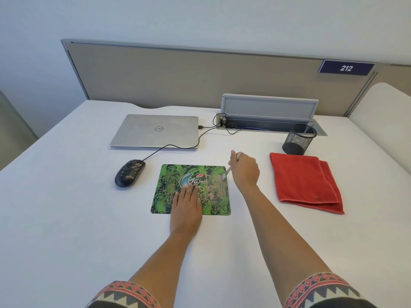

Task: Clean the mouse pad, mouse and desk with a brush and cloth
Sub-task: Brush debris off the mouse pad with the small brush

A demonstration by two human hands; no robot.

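Green mouse pad (164,196) on white counter (66,218), left hand (186,206) flat on it with fingers straight, right hand (244,171) curled round brush (226,172), handle mostly hidden in fist, blurred tip seemingly touching pad's right edge, mouse (129,172) left, red cloth (304,181) right.

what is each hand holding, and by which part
The right hand grips a small brush by its handle, bristles on the mouse pad. The left hand holds nothing; it presses flat on the pad.

A beige partition (200,74) backs the white desk (66,207).
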